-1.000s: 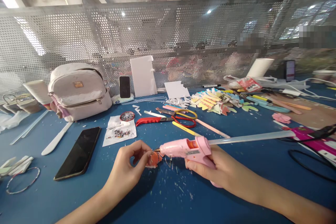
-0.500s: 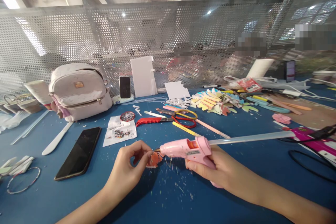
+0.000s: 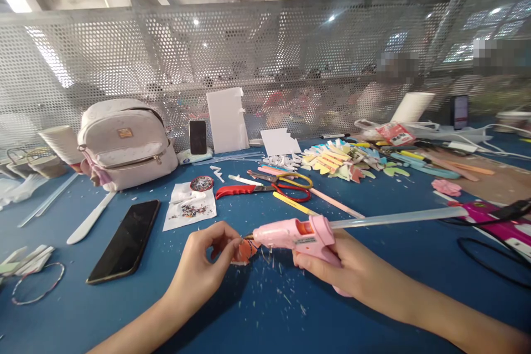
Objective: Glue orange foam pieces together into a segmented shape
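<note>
My right hand (image 3: 332, 265) is wrapped round the handle of a pink glue gun (image 3: 290, 234), whose nozzle points left. A long translucent glue stick (image 3: 394, 217) sticks out of its back. Thumb and fingers of my left hand (image 3: 215, 251) pinch a small orange piece (image 3: 245, 253) with dark lines on it. The nozzle tip is right at the piece, by my left fingertips; whether it touches cannot be made out. Fine glue strands and scraps (image 3: 286, 293) lie on the blue table below the gun.
Beyond my hands lie red-handled scissors (image 3: 244, 191), a yellow stick (image 3: 294, 203), and a white paper (image 3: 188, 213) with dark bits. A black phone (image 3: 124, 240) and a white knife (image 3: 89, 218) lie left, before a backpack (image 3: 124, 144). Paper cutouts (image 3: 340, 160) are heaped behind; a magenta device (image 3: 498, 224) sits right.
</note>
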### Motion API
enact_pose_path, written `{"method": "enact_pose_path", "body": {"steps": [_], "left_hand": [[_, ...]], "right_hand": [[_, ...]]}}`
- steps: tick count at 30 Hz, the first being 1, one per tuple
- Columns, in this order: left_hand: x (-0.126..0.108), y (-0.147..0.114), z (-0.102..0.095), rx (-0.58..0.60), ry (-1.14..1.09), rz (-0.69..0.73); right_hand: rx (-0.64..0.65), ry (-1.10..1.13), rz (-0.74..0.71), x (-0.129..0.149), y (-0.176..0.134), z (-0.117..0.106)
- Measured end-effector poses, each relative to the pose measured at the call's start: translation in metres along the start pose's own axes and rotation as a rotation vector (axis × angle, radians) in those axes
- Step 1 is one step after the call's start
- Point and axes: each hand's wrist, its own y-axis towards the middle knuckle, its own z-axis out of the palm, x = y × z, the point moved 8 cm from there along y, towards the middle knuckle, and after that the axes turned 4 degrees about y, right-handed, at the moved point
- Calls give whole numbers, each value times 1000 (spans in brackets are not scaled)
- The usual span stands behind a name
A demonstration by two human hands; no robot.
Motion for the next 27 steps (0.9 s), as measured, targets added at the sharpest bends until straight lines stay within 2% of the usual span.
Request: {"method": "enact_pose_path", "body": {"steps": [18,24,27], "left_hand": [[0,1,0,0,-7,1],[-1,-1,0,3,-12,8],[-1,-2,-1,-4,-10,9]], "right_hand": [[24,-1,-9,0,0,1],[-39,3,-28,2,0,-4],[-24,29,-8,2,0,-3]]}}
